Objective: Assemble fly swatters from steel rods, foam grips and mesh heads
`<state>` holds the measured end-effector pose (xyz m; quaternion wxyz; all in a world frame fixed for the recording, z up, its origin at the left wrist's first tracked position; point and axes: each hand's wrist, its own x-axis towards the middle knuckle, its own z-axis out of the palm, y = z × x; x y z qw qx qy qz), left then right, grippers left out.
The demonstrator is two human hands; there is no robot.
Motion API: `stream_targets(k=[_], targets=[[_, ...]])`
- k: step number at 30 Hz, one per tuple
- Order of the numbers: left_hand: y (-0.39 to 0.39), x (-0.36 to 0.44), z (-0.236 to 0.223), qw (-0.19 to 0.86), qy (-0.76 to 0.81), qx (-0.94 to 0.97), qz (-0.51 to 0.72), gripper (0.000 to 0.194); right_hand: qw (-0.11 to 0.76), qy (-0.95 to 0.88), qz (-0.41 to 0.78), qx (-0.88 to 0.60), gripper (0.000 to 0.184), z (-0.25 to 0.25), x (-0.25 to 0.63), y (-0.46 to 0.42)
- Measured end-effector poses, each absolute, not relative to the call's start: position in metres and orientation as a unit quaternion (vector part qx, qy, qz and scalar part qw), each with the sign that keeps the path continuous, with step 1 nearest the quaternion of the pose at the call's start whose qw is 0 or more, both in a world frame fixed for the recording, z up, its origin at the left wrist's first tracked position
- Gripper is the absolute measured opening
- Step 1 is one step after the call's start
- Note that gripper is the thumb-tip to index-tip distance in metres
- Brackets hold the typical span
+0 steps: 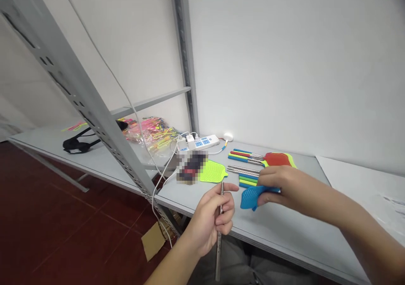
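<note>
My left hand [212, 217] is closed round a thin metal rod [218, 251], held nearly upright with its tip showing above the fingers. In my right hand [278, 183] is a blue perforated fly swatter head [249, 197], gripped between thumb and fingers just right of the rod's tip. The rod and the blue head are apart. Behind my hands, a yellow-green swatter head [212, 172] lies flat on the shelf. Telescopic rods with coloured handles [248, 180] lie partly hidden behind my right hand. Beyond them is a stack of swatters with a red head [276, 159] on top.
A white power strip [205, 142] with plugs and cables stands against the wall. Left of it, a blurred dark object [191, 166] lies near the grey upright [95, 120]. A bag of colourful cords [155, 133] and a black strap item [79, 145] rest on the neighbouring shelf.
</note>
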<state>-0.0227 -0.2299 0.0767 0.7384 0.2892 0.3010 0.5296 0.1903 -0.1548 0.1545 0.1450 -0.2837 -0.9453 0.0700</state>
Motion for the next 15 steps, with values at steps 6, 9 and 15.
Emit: stream_targets(k=[6, 9, 15], targets=[[-0.22, -0.043, 0.06, 0.715, 0.357, 0.306, 0.518, 0.03, 0.018, -0.939, 0.212, -0.269, 0.011, 0.156, 0.139, -0.107], [-0.214, -0.037, 0.053, 0.66, 0.419, 0.271, 0.562, 0.032, 0.087, -0.932, 0.199, -0.291, 0.033, 0.139, 0.113, -0.095], [-0.198, -0.028, 0.037, 0.642, 0.423, 0.131, 0.627, 0.03, 0.22, -0.915, 0.138, -0.308, 0.107, 0.088, 0.094, -0.094]])
